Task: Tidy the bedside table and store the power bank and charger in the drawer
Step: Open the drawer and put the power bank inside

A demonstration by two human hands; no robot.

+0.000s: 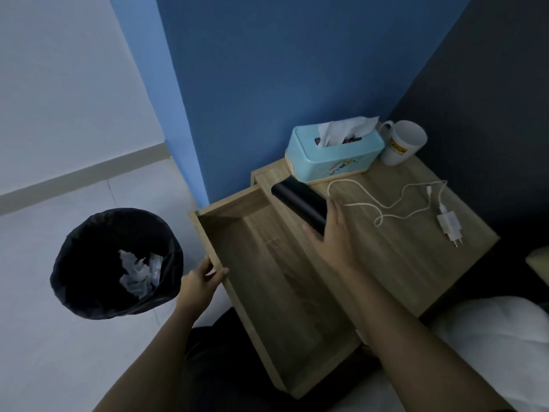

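The wooden bedside table (416, 263) has its drawer (267, 263) pulled out wide, with nothing inside. My left hand (200, 282) grips the drawer's front edge. A black power bank (297, 200) lies at the table's left edge beside the drawer, and my right hand (332, 233) closes around its near end. A white charger (450, 226) with its white cable (386, 200) lies on the tabletop to the right, untouched.
A light blue tissue box (332, 153) and a white mug (402, 142) stand at the back of the table against the blue wall. A black-lined waste bin (89, 263) holding crumpled paper sits on the floor at the left. A white pillow (499, 346) lies at the lower right.
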